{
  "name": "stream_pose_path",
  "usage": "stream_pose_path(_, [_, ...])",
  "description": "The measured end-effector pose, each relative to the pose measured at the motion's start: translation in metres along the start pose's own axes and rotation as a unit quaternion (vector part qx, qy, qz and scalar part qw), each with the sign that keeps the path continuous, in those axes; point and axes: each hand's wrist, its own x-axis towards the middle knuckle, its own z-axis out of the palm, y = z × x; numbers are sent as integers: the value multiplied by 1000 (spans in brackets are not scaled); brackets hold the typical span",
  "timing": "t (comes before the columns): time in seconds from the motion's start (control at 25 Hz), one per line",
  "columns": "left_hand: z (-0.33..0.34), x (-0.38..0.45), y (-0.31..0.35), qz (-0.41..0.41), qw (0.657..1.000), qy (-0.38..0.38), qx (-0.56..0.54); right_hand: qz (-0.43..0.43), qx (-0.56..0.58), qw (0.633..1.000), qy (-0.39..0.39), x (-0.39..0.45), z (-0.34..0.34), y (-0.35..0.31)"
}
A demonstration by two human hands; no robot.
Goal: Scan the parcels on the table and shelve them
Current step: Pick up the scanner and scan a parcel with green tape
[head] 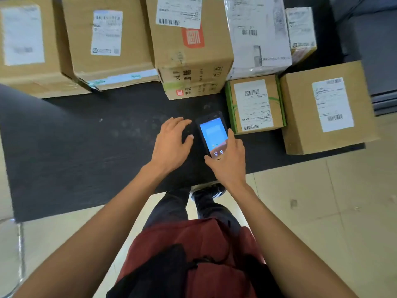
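Gripping: right hand [228,160] pinches scanner [212,134]; left hand [171,143] hovers spread, holding nothing.
Small parcel [255,104]: likely light, stiff; take by its side edges.

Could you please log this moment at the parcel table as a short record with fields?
surface: black table
scanner: handheld scanner, screen lit blue
right hand: grips the scanner's near end
left hand: open, fingers spread, holding nothing
nearest parcel: small green-taped box, label up, just right of the scanner
other parcels: labelled cartons along the far edge
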Motion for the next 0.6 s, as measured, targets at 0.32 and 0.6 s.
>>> stream_pose_path(0.32, [-19, -16, -36, -25, 1000, 5, 18, -22, -42, 999, -2, 10, 67, -18])
stream_pose_path(0.6, [-18, -18, -36, -35, 999, -1, 40, -17, -88, 994, 55, 9, 95, -17])
